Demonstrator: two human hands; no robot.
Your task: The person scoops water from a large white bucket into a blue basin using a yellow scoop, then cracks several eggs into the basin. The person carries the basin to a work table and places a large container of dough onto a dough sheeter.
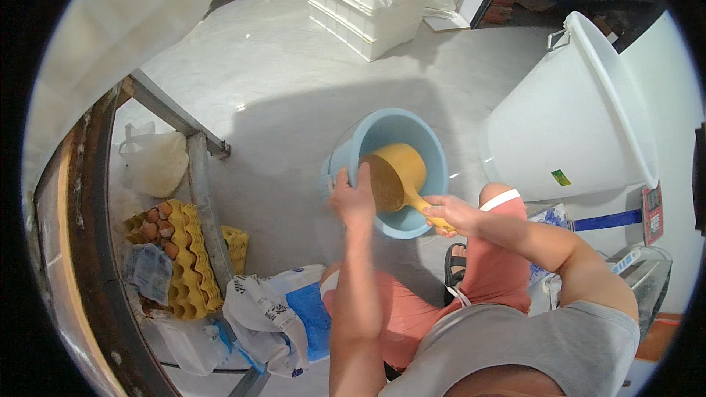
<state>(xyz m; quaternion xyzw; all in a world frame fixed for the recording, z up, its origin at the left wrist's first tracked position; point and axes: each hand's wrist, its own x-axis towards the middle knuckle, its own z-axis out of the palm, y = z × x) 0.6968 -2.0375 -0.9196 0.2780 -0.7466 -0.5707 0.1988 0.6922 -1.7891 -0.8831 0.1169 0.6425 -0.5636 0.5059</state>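
over the grey floor, left hand (354, 198) grips the rim of the light blue bucket (430, 148) — right hand (450, 213) is wrapped around the yellow scoop (401, 173) handle, scoop full of brown powder inside the bucket.

At frame centre you see a light blue bucket (430, 154) and a yellow scoop (401, 169) of brown powder. Upper right, a white bucket (566, 117); lower left, yellow egg trays (187, 265) with brown eggs (158, 228).
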